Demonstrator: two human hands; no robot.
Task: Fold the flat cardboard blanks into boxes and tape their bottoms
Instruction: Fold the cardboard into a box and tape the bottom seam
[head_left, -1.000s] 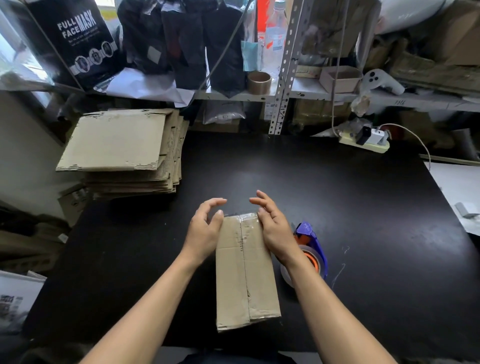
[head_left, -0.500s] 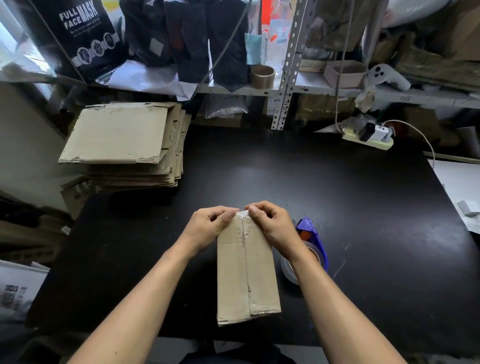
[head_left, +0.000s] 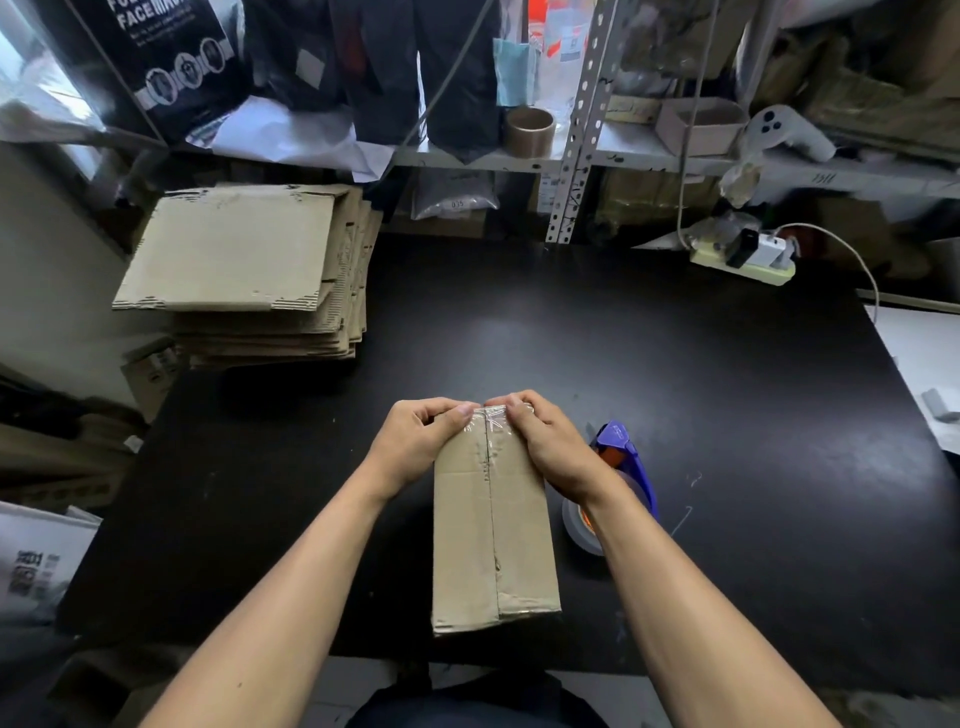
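A folded cardboard box (head_left: 493, 525) stands on the black table (head_left: 675, 389), its taped bottom seam facing up. At the box's far end the left hand (head_left: 415, 441) and the right hand (head_left: 550, 447) both grip it, fingers curled over the edge and thumbs pressing the clear tape (head_left: 491, 421). Just right of the box lies a blue tape dispenser (head_left: 623, 467), partly behind the right wrist. Far left of the box sits the stack of flat blanks (head_left: 234, 249)
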